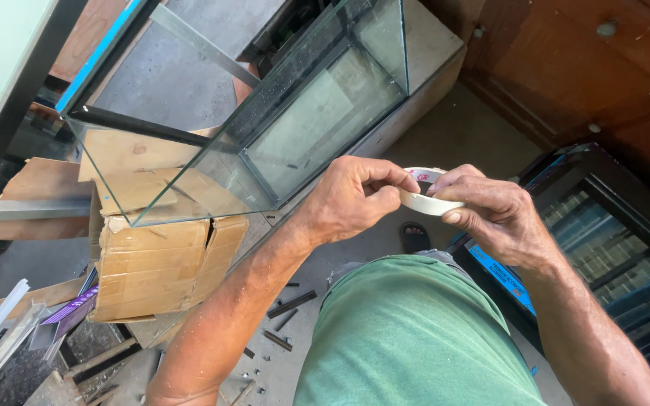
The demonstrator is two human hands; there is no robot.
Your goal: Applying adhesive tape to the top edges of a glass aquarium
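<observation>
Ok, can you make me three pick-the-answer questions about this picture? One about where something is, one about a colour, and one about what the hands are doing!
1. Where is the glass tank?
A. In front of the hands, up on a bench
B. On the person's lap
C. Hanging from the ceiling

2. What colour is the roll of tape?
A. Red
B. White
C. Black

3. How is the roll held?
A. Lying alone on the floor
B. In one hand only
C. Between both hands

Answers:
1. A, the tank sits on the bench past the hands, beside the cardboard box.
2. B, the ring of tape looks white all round.
3. C, the left hand pinches one side of the roll and the right hand grips the other.
</observation>
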